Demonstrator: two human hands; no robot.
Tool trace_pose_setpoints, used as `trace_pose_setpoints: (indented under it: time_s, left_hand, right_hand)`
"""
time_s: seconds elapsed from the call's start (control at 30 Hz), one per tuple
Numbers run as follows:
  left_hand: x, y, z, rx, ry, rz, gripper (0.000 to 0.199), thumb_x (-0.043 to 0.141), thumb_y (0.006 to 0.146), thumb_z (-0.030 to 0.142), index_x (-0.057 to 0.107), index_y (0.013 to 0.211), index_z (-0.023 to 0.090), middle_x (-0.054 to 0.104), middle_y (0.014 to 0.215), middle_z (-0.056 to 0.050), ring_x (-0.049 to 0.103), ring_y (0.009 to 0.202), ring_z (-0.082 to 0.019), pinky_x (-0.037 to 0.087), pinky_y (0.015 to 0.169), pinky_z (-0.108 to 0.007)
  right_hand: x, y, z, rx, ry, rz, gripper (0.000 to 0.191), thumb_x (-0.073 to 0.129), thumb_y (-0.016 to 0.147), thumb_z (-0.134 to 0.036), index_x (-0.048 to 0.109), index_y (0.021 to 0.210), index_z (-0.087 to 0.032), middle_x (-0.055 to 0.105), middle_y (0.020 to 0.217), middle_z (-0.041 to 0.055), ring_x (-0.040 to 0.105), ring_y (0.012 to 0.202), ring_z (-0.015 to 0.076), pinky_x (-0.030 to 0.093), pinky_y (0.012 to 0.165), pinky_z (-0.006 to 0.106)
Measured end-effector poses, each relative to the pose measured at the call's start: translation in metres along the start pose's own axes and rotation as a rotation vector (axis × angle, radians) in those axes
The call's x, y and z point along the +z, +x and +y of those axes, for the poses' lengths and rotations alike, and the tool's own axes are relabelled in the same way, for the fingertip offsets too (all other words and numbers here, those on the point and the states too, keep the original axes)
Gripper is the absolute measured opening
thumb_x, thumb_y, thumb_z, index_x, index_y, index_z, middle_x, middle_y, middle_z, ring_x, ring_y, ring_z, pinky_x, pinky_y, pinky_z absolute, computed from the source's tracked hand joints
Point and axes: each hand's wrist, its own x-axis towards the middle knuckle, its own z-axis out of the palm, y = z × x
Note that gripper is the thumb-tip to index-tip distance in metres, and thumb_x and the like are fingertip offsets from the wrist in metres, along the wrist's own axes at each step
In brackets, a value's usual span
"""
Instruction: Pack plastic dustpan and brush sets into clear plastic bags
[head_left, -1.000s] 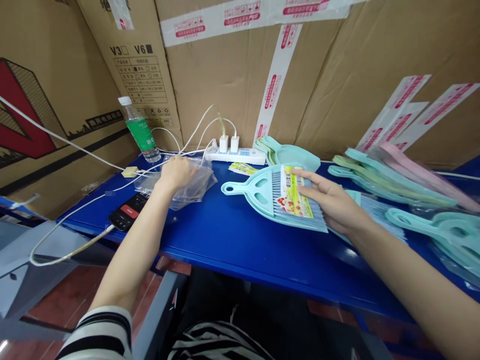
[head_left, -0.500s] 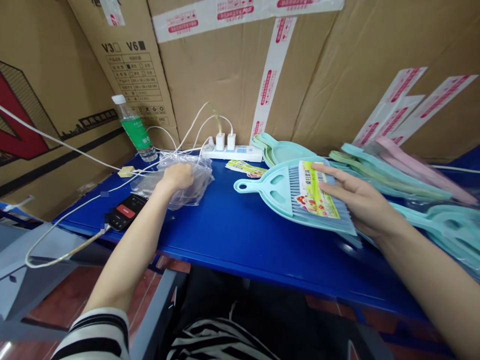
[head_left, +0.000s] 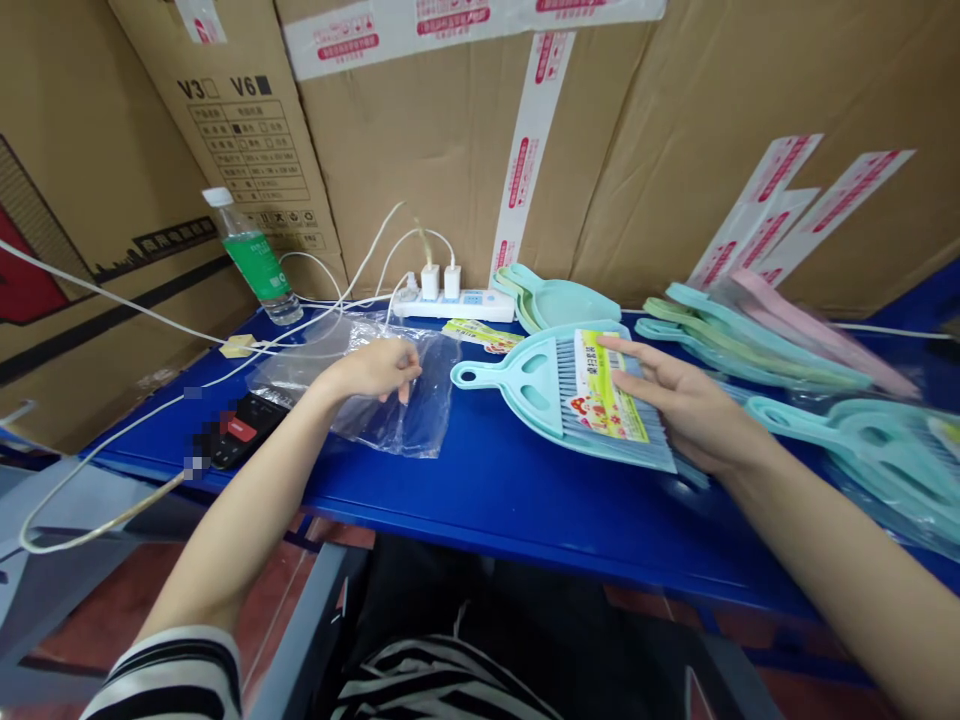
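My right hand (head_left: 690, 405) grips the bristle end of a light-blue brush and dustpan set (head_left: 536, 385), thumb and fingers on either side of it. A yellow-green printed card (head_left: 607, 390) lies across the blue bristles. The set's looped handle points left, toward my left hand (head_left: 382, 370). That hand is closed in a pinch on a clear plastic bag (head_left: 420, 420), which is spread on the blue table. More clear plastic lies beneath and behind the wrist.
At the back stand a power strip (head_left: 454, 305) with white chargers and a water bottle (head_left: 259, 260). A phone (head_left: 244, 430) with a cable lies left. Loose dustpans (head_left: 574, 303) sit behind; bagged sets (head_left: 885, 450) lie right. Cardboard boxes (head_left: 450, 140) wall the back.
My left hand has moved right with the plastic bag, which now spreads closer to the dustpan handle. My right hand still holds the brush and dustpan set. The view has shifted slightly.
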Motion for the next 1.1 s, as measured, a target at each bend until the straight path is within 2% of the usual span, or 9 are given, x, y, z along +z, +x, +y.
trace_pose_setpoints:
  time_s: [0.17,0.3,0.57,0.73,0.83,0.9,0.97,1.03,1.1]
  left_hand:
    - [0.002,0.000,0.000,0.058,-0.102,-0.041,0.010,0.046,0.086,0.024,0.045,0.076,0.021,0.066,0.054,0.004,0.045,0.034,-0.007,0.036,0.043,-0.020]
    - [0.001,-0.002,0.004,0.065,-0.158,-0.065,0.010,0.044,0.087,0.025,0.046,0.078,0.021,0.067,0.055,0.003,0.042,0.033,-0.007,0.037,0.044,-0.022]
    - [0.012,0.001,0.012,0.085,-0.365,-0.083,0.009,0.043,0.091,0.022,0.047,0.083,0.020,0.067,0.056,0.002,0.040,0.031,-0.005,0.033,0.043,-0.021]
    - [0.025,0.003,0.020,0.253,-0.517,-0.155,0.011,0.041,0.094,0.025,0.049,0.092,0.018,0.068,0.066,0.000,0.055,0.045,-0.007,0.039,0.047,-0.019]
    - [0.016,-0.001,0.019,0.332,-0.319,-0.010,0.019,0.041,0.094,0.027,0.055,0.100,0.016,0.071,0.077,-0.004,0.062,0.059,-0.010,0.048,0.058,-0.023]
    - [0.005,-0.005,0.013,0.168,0.018,0.303,0.022,0.040,0.092,0.022,0.060,0.097,0.014,0.072,0.083,-0.009,0.066,0.071,-0.016,0.051,0.068,-0.027]
    - [-0.006,-0.007,0.006,-0.168,0.369,0.495,0.026,0.039,0.089,0.015,0.063,0.094,0.011,0.072,0.092,-0.017,0.069,0.086,-0.025,0.051,0.075,-0.035]
    - [-0.013,-0.007,0.000,-0.368,0.507,0.349,0.027,0.040,0.086,0.013,0.066,0.087,0.009,0.073,0.090,-0.020,0.070,0.086,-0.030,0.050,0.075,-0.037]
    - [-0.015,-0.006,-0.003,-0.390,0.456,0.114,0.025,0.041,0.082,0.010,0.066,0.080,0.011,0.073,0.078,-0.015,0.070,0.074,-0.025,0.049,0.070,-0.032]
  right_hand:
    - [-0.014,0.004,-0.001,-0.155,-0.044,-0.032,0.051,0.063,0.078,-0.027,0.056,0.128,-0.027,0.072,0.117,0.0078,0.073,0.089,0.0225,0.064,0.075,0.034]
    - [-0.015,0.002,-0.001,-0.119,-0.036,-0.028,0.053,0.063,0.077,-0.025,0.056,0.130,-0.028,0.074,0.111,0.0065,0.074,0.082,0.0210,0.064,0.070,0.032]
    - [-0.010,0.007,0.012,-0.128,-0.204,-0.152,0.051,0.056,0.083,-0.029,0.054,0.134,-0.027,0.067,0.127,0.0089,0.072,0.095,0.0226,0.063,0.082,0.040]
    - [-0.013,0.011,0.018,-0.170,-0.254,-0.215,0.051,0.056,0.084,-0.034,0.052,0.135,-0.027,0.065,0.130,0.0098,0.070,0.100,0.0249,0.064,0.078,0.041]
    - [-0.010,0.009,0.018,-0.144,-0.243,-0.206,0.051,0.057,0.084,-0.033,0.053,0.134,-0.026,0.065,0.130,0.0098,0.069,0.103,0.0253,0.063,0.081,0.040]
    - [-0.005,0.007,0.017,-0.104,-0.221,-0.190,0.051,0.058,0.083,-0.030,0.053,0.134,-0.025,0.065,0.129,0.0091,0.069,0.104,0.0251,0.062,0.083,0.041]
    - [0.001,0.003,0.013,-0.057,-0.187,-0.162,0.050,0.058,0.083,-0.027,0.053,0.132,-0.026,0.065,0.130,0.0082,0.068,0.106,0.0245,0.061,0.087,0.040]
    - [0.007,-0.001,0.009,-0.004,-0.146,-0.113,0.047,0.056,0.083,-0.023,0.055,0.130,-0.026,0.062,0.134,0.0068,0.066,0.110,0.0228,0.057,0.094,0.038]
    - [0.011,-0.005,0.005,0.045,-0.110,-0.063,0.044,0.055,0.084,-0.020,0.056,0.127,-0.026,0.060,0.138,0.0052,0.065,0.113,0.0205,0.052,0.101,0.035]
